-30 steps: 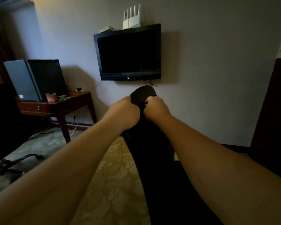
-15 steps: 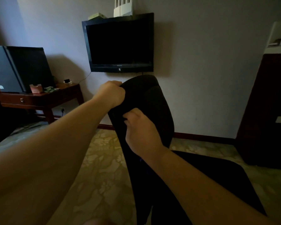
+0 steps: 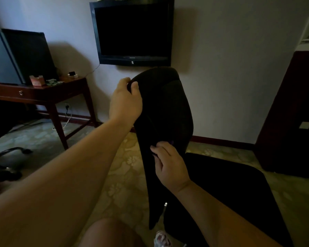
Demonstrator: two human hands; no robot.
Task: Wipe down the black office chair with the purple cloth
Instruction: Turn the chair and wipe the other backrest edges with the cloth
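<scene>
Two grips work on the black office chair (image 3: 168,107), which stands on the patterned carpet (image 3: 125,184) in a dim room, its backrest upright in the middle of the view and its seat spreading out to the right.

The left grip (image 3: 126,100) is clenched on the top left edge of the backrest, its thumb lying on the near face and its fingers curled round the rim.

The right grip (image 3: 169,164) sits lower on the same backrest, near its left edge, fingers bunched and pressed against the black surface. It grasps the purple cloth (image 3: 172,142), of which only a small sliver shows just above the knuckles; the rest is hidden under the hand and lost in the dark.

Behind the chair a black television (image 3: 132,31) hangs on the wall. To the left stands a wooden surface (image 3: 43,90) with one drawer, bearing a dark boxy appliance (image 3: 20,56) and a small pink box (image 3: 36,80). A tall dark cabinet (image 3: 292,113) stands at the right. A bare knee (image 3: 111,232) and a light shoe (image 3: 161,238) show at the bottom edge.
</scene>
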